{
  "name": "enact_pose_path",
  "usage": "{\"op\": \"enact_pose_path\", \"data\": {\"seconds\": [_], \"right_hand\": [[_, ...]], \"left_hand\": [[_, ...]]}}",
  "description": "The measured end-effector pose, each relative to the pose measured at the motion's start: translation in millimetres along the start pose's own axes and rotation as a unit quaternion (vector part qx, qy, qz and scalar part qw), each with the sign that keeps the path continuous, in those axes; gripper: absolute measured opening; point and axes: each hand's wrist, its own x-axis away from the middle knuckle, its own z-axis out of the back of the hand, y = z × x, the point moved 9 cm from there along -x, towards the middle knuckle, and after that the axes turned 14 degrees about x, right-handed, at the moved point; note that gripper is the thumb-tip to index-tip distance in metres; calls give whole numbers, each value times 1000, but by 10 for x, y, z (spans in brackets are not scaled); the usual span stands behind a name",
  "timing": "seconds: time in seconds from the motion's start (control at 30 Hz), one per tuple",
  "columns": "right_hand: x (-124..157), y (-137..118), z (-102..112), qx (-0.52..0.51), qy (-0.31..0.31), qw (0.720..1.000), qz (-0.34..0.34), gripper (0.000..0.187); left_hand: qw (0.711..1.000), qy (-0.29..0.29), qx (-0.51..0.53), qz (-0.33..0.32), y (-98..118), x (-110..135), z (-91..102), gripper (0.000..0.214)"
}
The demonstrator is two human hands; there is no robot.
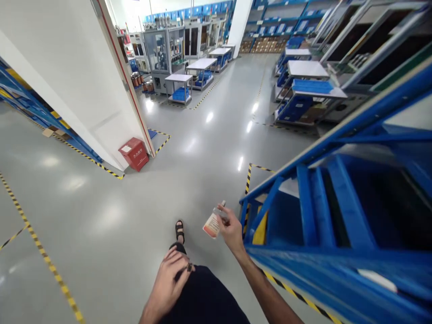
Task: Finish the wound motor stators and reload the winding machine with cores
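Note:
My right hand (230, 227) is closed around the upper part of a small, clear, flat bottle (212, 226). The bottle is tilted, and its label is white with an orange-red lower edge; the print is too small to read. Lower and to the left, my left hand (170, 274) is in front of my dark trousers. Between its thumb and a finger is a small dark piece (189, 267), too small for me to tell its kind. The two hands are apart.
A blue rack (305, 204) with bins stands close on my right. To the left are a white pillar (77, 85) and a red box (134, 154) at its foot. Worktables (201, 64) and machines line the aisle ahead. Yellow-black tape (43, 256) marks the grey floor.

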Motion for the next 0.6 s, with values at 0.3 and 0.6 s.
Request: {"op": "enact_pose_path", "data": {"seconds": [0.3, 0.6], "right_hand": [[-2003, 530, -136, 83, 68, 979, -173, 88], [-3898, 965, -764, 60, 104, 966, -229, 82]], "left_hand": [[998, -27, 12, -59, 79, -3075, 1322, 55], [991, -110, -78, 9, -358, -6593, 2162, 67]]}}
